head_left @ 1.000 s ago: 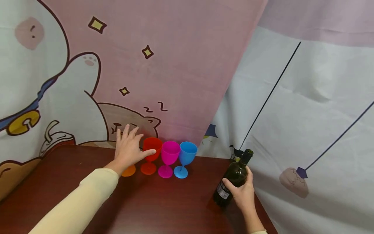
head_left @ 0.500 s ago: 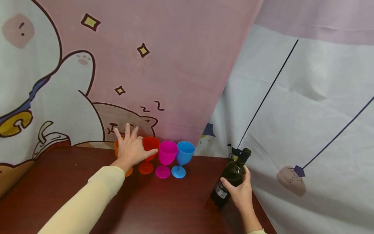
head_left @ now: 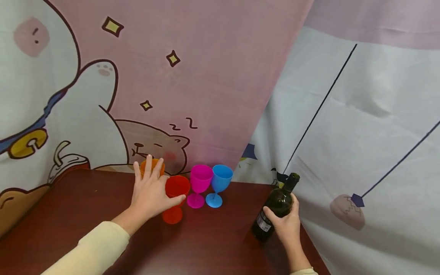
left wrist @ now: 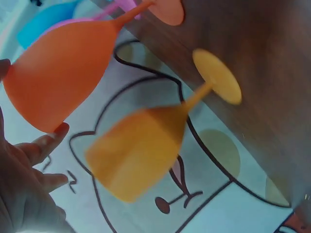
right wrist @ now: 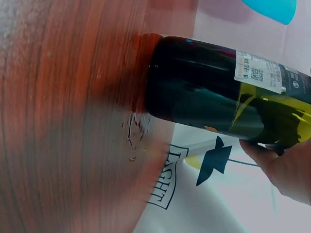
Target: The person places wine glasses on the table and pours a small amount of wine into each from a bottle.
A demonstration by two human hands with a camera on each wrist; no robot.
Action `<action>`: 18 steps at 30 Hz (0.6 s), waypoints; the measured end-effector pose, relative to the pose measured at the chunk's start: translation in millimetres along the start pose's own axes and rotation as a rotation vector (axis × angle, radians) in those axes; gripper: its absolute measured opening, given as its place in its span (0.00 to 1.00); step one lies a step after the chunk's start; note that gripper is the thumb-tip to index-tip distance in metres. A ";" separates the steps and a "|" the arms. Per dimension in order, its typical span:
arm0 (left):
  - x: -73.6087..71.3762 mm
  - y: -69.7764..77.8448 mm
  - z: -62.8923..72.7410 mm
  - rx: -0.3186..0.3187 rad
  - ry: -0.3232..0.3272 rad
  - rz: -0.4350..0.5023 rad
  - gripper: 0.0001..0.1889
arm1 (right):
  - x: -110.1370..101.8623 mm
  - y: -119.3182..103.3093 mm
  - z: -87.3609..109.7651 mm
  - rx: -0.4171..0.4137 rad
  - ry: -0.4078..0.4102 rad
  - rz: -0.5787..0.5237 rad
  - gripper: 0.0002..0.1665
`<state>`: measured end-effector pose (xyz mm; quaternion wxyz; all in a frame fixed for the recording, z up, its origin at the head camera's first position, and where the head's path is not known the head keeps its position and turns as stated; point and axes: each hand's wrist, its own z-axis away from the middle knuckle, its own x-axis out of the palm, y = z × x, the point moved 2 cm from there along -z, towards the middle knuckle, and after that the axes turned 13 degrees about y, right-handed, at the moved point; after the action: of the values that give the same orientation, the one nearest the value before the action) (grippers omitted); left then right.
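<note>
The red goblet (head_left: 177,188) has just come forward of the pink goblet (head_left: 201,177) and blue goblet (head_left: 222,178), seemingly singled out, pinched between the left hand's (head_left: 149,193) thumb and finger, others spread, while the right hand (head_left: 288,226) grips the bottle (head_left: 277,204).

Front goblet (head_left: 178,186) before three other goblets (head_left: 201,177), all left of the bottle (head_left: 280,200), cloth (head_left: 213,76) behind

Hand (right wrist: 286,170) gripping dark bottle (right wrist: 197,90), reddish table (right wrist: 63,121), blue cup (right wrist: 277,8), printed cloth (right wrist: 199,208)
</note>
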<state>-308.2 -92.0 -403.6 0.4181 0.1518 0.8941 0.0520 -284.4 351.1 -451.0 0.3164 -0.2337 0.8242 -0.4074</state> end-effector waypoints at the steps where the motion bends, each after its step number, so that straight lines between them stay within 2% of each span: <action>1: -2.2 3.4 6.1 0.000 -0.003 0.026 0.44 | -0.4 -0.2 -0.5 0.003 0.000 0.000 0.64; 5: -4.4 19.4 24.6 -0.004 -0.026 0.129 0.45 | -1.9 0.5 -1.5 0.013 -0.001 -0.012 0.66; 9: 2.8 31.8 35.3 -0.051 -0.046 0.238 0.46 | -1.1 2.3 -1.3 0.005 -0.003 -0.020 0.68; 14: 14.1 35.8 41.6 -0.147 -0.065 0.387 0.49 | 2.4 0.3 0.0 -0.013 -0.012 -0.003 0.68; 18: 21.9 38.3 42.5 -0.198 -0.059 0.479 0.50 | 9.2 -10.1 3.9 -0.113 -0.043 0.039 0.67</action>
<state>-280.4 -50.3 -438.6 0.4326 0.3190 0.8106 0.2324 -286.7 337.4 -447.6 0.3281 -0.2438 0.8433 -0.3490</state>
